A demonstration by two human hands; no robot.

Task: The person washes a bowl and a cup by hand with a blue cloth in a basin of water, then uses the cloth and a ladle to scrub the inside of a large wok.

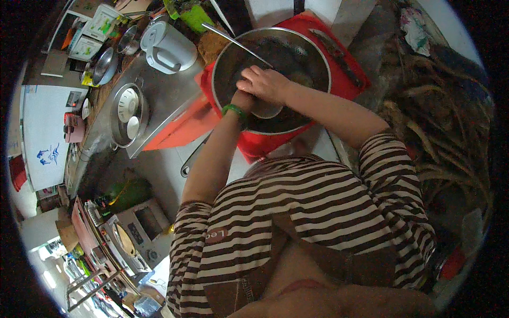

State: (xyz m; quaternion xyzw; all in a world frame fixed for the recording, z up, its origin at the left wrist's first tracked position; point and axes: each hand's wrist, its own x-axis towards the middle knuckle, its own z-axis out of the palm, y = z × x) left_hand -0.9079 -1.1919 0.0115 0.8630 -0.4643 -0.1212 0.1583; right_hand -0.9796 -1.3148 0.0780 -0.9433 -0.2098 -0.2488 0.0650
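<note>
A wide dark metal pot (pixel 302 115) with a pale rim is in front of me. Both of my hands are together over its left half. My right hand (pixel 268 81) lies across my left hand (pixel 242 101), its fingers bent over the other's fingers. Most of my left hand is hidden, and a green bangle (pixel 234 110) circles that wrist. Whether anything is held between the hands is not visible. A thin metal utensil handle (pixel 238 43) slants from the rim into the pot, ending close to my right hand. A rounded pale-edged shape (pixel 267 113) shows inside, partly covered by my arm.
Under the pot is a red base (pixel 254 145), with a dark long tool (pixel 336 57) at its right. Left stands a metal counter (pixel 163 93) bearing a white kettle (pixel 169 47) and a steel pan of bowls (pixel 129 115). Dried branches (pixel 433 131) are heaped at right.
</note>
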